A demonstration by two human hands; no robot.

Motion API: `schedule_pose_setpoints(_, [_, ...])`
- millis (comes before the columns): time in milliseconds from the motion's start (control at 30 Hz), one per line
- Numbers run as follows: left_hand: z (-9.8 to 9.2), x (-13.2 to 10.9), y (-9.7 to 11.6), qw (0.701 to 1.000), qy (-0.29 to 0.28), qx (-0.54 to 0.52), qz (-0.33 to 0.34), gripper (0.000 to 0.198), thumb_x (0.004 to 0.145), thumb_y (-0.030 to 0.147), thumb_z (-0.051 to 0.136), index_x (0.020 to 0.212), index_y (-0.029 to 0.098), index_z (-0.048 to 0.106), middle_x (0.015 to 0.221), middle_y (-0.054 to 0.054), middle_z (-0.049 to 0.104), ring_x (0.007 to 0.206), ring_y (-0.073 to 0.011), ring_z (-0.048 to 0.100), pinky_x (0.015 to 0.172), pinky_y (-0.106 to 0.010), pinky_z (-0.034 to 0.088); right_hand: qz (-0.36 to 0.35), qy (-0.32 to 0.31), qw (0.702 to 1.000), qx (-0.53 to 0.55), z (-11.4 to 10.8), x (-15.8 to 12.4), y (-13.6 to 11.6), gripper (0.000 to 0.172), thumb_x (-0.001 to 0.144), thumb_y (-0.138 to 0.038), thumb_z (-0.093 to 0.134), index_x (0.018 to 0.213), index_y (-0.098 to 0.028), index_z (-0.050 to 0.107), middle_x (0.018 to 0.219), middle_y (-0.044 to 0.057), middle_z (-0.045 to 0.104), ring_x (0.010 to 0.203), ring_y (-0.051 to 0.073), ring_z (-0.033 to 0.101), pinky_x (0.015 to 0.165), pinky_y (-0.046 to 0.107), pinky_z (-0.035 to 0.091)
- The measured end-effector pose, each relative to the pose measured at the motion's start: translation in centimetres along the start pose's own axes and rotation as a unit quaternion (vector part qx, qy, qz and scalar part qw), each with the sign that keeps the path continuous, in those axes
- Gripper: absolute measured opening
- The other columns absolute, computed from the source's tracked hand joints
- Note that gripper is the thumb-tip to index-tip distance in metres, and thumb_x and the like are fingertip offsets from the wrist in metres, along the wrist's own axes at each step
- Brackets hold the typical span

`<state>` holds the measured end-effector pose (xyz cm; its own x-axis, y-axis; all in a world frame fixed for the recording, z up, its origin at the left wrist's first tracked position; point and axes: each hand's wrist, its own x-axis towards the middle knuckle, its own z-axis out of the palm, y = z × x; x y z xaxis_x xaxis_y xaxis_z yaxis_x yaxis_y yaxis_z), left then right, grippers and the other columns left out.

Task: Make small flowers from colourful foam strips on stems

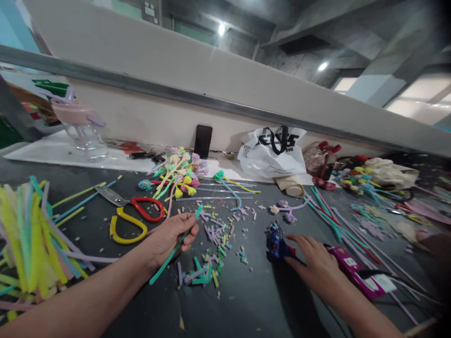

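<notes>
My left hand [179, 234] is closed around a teal pipe cleaner [169, 263], pinching it near its upper end, where a small bent tip [199, 210] sticks out above the fingers. To the right, my right hand [313, 260] has its fingers apart, with thumb and forefinger at the rear edge of a dark blue tool [277, 244] that looks like a small glue gun with a red part. Whether they grip it is hard to see. Between the hands lie many short pipe cleaner clippings [211, 263] in green, purple and yellow.
Scissors with red and yellow handles [128, 225] lie left of my left hand, beside a pile of pipe cleaners [31, 239]. Behind are fuzzy flowers [181, 171], a phone [203, 141], a white bag [273, 155] and a bottle [82, 131]. A magenta device [352, 272] sits at right.
</notes>
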<state>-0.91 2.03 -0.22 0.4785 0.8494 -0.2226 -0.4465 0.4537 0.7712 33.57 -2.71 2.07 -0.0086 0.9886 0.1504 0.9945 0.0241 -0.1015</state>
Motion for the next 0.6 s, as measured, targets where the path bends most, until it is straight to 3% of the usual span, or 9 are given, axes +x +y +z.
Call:
schedule_pose_setpoints(33, [0.0, 0.0, 0.0, 1.0, -0.003, -0.001, -0.002, 0.025, 0.078, 0.032, 0.06, 0.068, 0.016, 0.043, 0.061, 0.005, 0.048, 0.038, -0.001, 0.035, 0.034, -0.013, 0.025, -0.028, 0.02, 0.999, 0.018, -0.3, 0.3, -1.4, 0.03, 0.075, -0.027, 0.051, 0.103, -0.017, 0.056, 0.107, 0.013, 0.058, 0.101, 0.029, 0.052, 0.083, 0.043, 0.042])
schedule_pose_setpoints(133, [0.0, 0.1, -0.2, 1.0, -0.007, 0.003, -0.006, 0.026, 0.077, 0.032, 0.061, 0.067, 0.016, 0.043, 0.06, 0.005, 0.047, 0.038, -0.0009, 0.034, 0.034, -0.013, 0.025, -0.104, 0.005, 0.99, 0.094, -0.4, 1.8, -6.8, 0.021, 0.081, -0.019, 0.043, 0.096, -0.019, 0.058, 0.095, 0.008, 0.062, 0.09, 0.02, 0.057, 0.08, 0.031, 0.044])
schedule_pose_setpoints(300, [0.1, 0.0, -0.5, 1.0, -0.007, 0.026, 0.002, 0.026, 0.077, 0.036, 0.06, 0.068, 0.017, 0.044, 0.059, 0.005, 0.048, 0.036, -0.0017, 0.033, 0.032, -0.014, 0.025, -0.124, -0.033, 0.988, 0.09, 2.0, 5.6, -14.4, 0.02, 0.08, -0.012, 0.046, 0.092, -0.02, 0.061, 0.092, 0.005, 0.063, 0.087, 0.017, 0.058, 0.076, 0.025, 0.042])
schedule_pose_setpoints(433, [0.4, -0.1, -0.6, 0.998, 0.001, 0.057, 0.01, 0.029, 0.078, 0.04, 0.057, 0.065, 0.016, 0.046, 0.052, 0.005, 0.047, 0.032, -0.0023, 0.031, 0.031, -0.015, 0.026, -0.13, -0.044, 0.988, 0.075, 3.2, 7.3, -16.2, 0.015, 0.077, -0.012, 0.051, 0.084, -0.019, 0.063, 0.088, 0.007, 0.064, 0.084, 0.02, 0.058, 0.075, 0.029, 0.04])
schedule_pose_setpoints(600, [0.7, 0.2, -0.4, 0.997, 0.012, 0.08, -0.008, 0.034, 0.08, 0.043, 0.052, 0.061, 0.016, 0.047, 0.038, 0.006, 0.043, 0.027, -0.0038, 0.032, 0.03, -0.015, 0.026, -0.127, -0.051, 0.987, 0.087, 3.8, 7.4, -16.1, 0.017, 0.077, -0.008, 0.046, 0.078, -0.017, 0.061, 0.081, 0.009, 0.063, 0.078, 0.021, 0.058, 0.07, 0.031, 0.038])
